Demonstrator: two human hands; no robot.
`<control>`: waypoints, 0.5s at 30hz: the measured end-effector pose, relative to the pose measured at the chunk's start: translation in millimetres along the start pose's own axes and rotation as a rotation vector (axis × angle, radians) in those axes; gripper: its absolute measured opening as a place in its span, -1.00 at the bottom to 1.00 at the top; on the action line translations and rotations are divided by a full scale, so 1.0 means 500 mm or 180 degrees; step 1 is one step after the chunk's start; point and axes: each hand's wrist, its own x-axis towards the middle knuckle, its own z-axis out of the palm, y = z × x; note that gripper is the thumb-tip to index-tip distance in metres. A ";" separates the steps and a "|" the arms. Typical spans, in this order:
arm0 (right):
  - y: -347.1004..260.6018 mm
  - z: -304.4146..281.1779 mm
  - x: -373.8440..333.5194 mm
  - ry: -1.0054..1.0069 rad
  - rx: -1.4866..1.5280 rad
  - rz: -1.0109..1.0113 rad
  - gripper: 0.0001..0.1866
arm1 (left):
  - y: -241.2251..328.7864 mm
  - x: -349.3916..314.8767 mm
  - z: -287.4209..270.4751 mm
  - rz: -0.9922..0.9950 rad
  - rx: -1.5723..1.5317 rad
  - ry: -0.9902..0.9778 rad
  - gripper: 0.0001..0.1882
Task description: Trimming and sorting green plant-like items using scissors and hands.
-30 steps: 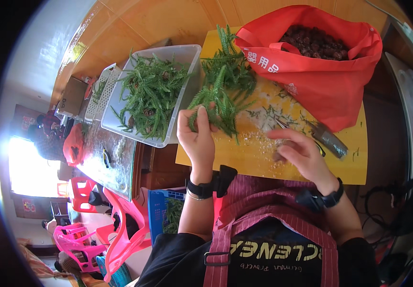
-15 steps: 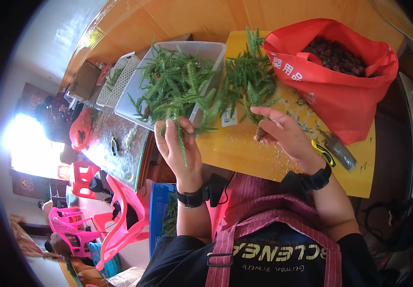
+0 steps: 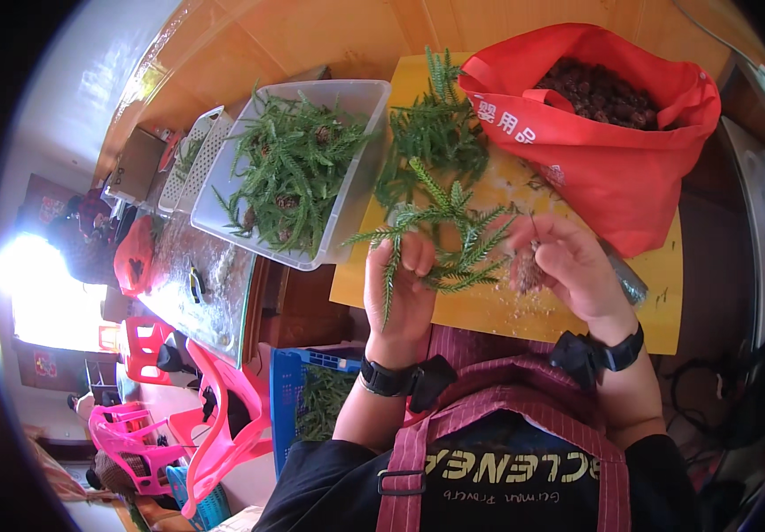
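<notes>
My left hand (image 3: 403, 288) is closed on the stem end of a green artificial pine sprig (image 3: 458, 238), whose branches spread to the right over the yellow tabletop. Close beside its right tips, my right hand (image 3: 573, 270) pinches a brown pine cone (image 3: 527, 269) with a thin wire standing up from it. Behind my left hand, a clear plastic bin (image 3: 353, 199) holds many green sprigs with several pine cones among them. More loose green sprigs (image 3: 431, 142) lie in a heap beyond my hands.
A red cloth bag (image 3: 604, 173) full of dark pine cones (image 3: 602, 93) stands at the far right of the yellow table (image 3: 360, 279). Left are a glass-topped table with pliers (image 3: 195, 284), a blue crate (image 3: 285, 399) of greenery, and pink chairs (image 3: 240, 386).
My left hand has moved right, away from the bin, bringing the sprig in front of me. The right hand, with the pine cone, has shifted right and nearer. The whole view has shifted slightly.
</notes>
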 end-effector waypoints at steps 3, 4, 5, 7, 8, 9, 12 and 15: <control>0.002 -0.012 -0.020 -0.0389 0.0168 0.0072 -0.74 | -0.022 0.004 -0.007 -0.0380 -0.0383 0.0002 -0.73; 0.001 -0.011 -0.023 -0.0370 0.0162 0.0070 -0.74 | -0.023 0.005 -0.011 -0.0629 -0.0484 -0.0036 -0.74; 0.001 -0.008 -0.024 -0.0468 0.0131 -0.0013 -0.71 | -0.029 0.004 -0.008 -0.0643 -0.0490 -0.0042 -0.74; -0.003 0.002 -0.026 -0.0561 0.0100 -0.0095 -0.69 | -0.043 0.001 0.006 -0.0898 -0.0826 0.0322 -0.74; -0.008 0.011 -0.028 -0.0482 -0.0061 -0.0059 -0.57 | -0.045 0.004 -0.012 -0.1186 -0.1102 -0.0359 -0.72; -0.011 0.016 -0.031 -0.0405 -0.0222 -0.0023 -0.44 | -0.048 0.003 -0.011 -0.1190 -0.1102 -0.0358 -0.72; -0.009 0.017 -0.041 -0.0214 -0.0374 -0.0120 -0.41 | -0.050 0.003 0.002 -0.0995 0.0402 0.0759 -0.53; -0.012 0.025 -0.051 -0.0060 -0.0624 -0.0241 -0.40 | -0.064 0.004 -0.005 0.1263 0.2717 0.0901 -0.54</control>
